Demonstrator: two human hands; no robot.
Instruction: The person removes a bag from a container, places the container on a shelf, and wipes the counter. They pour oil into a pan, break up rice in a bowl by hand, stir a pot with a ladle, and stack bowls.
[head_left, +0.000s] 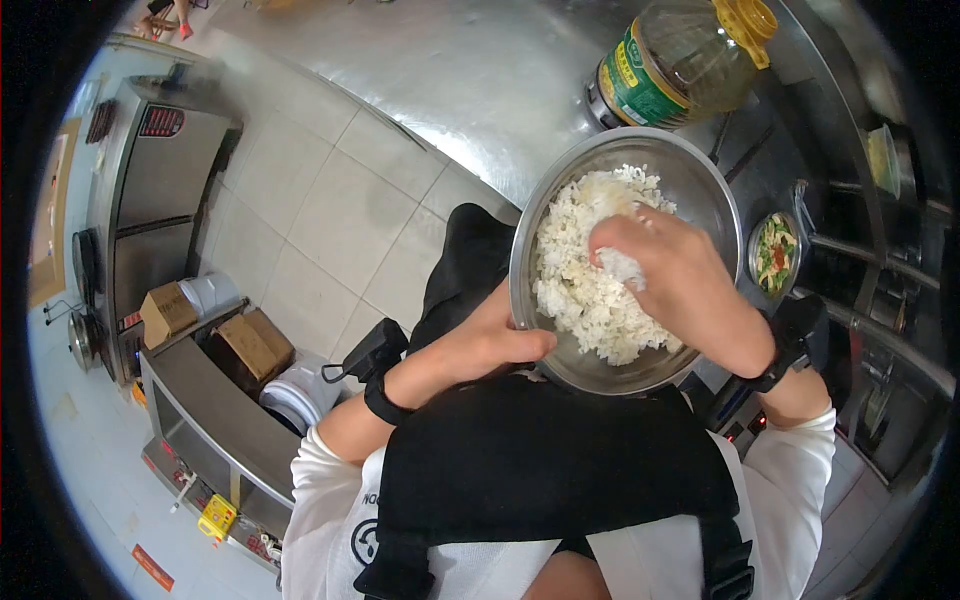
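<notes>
A steel bowl (716, 190) of cooked white rice (590, 300) is held in front of my body, close to the metal counter. My left hand (500, 342) grips the near left of its rim, thumb over the edge and the other fingers hidden beneath. Inside the bowl, my right hand (668, 262) is curled into the rice, with a clump of white grains between thumb and fingers. Some fingertips are hidden by the hand itself.
A large oil bottle (650, 75) with a yellow cap stands just beyond the bowl. To the right, a small metal dish (776, 255) holds chopped greens and red seasoning. The steel counter (450, 80) runs along the far side. Cardboard boxes (255, 342) sit at left.
</notes>
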